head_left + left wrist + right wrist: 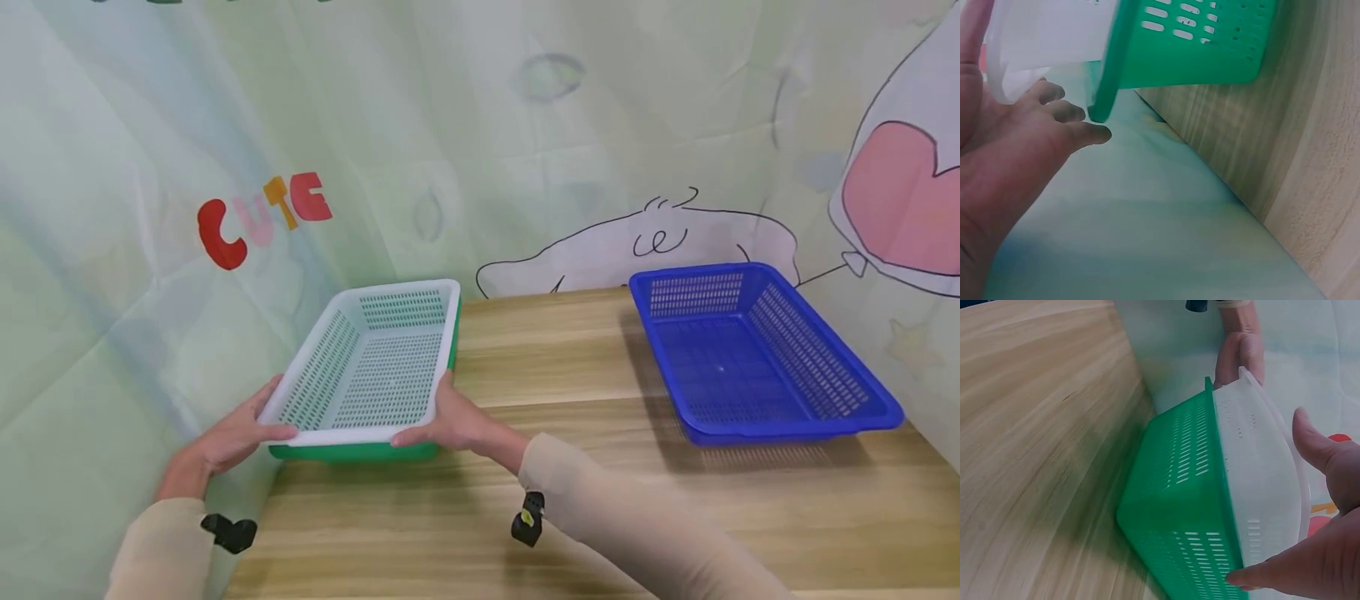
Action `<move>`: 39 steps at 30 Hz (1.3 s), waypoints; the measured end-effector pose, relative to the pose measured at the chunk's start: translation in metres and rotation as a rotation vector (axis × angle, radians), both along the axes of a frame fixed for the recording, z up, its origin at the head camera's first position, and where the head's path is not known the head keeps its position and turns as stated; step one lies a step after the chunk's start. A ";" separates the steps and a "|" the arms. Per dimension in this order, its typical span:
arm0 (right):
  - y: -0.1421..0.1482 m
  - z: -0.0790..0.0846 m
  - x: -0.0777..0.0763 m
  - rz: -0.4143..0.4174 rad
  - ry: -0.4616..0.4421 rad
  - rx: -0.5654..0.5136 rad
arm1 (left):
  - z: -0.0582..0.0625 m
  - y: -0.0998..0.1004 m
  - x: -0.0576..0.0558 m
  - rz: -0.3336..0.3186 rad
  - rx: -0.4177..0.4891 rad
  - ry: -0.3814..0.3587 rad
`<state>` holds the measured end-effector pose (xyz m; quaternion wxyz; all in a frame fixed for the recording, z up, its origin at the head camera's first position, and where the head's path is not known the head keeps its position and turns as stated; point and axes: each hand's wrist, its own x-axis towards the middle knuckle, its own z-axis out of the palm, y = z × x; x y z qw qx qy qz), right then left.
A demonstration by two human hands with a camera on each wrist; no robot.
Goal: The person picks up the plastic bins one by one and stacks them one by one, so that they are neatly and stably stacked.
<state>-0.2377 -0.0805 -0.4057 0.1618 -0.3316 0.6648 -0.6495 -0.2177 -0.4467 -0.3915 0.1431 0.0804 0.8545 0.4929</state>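
Note:
A white perforated plastic basket point(345, 437) sits inside a green basket point(352, 452) of similar shape at the left of the table. Its walls stand up above the green rim, as the right wrist view shows. My left hand point(232, 437) holds the white rim at the near left corner, thumb on top and fingers below. At the near right corner my right hand point(457, 421) grips the same rim, thumb over it. In the right wrist view, fingertips point(1244, 578) reach down to the green rim point(1225, 487).
A blue perforated basket point(795, 429) stands on the right of the wooden table point(540, 358). Printed fabric point(420, 125) hangs behind the table and along its left side, close to my left hand.

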 end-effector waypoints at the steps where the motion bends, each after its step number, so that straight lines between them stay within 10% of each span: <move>1: -0.001 -0.002 -0.001 0.006 0.030 -0.002 | -0.001 0.000 0.001 0.002 0.003 -0.004; 23: -0.002 -0.026 0.007 -0.198 0.034 0.327 | -0.032 -0.002 0.000 0.056 -0.020 -0.070; 39: -0.004 -0.036 0.004 -0.094 -0.149 -0.035 | -0.039 0.000 0.001 0.030 0.074 -0.052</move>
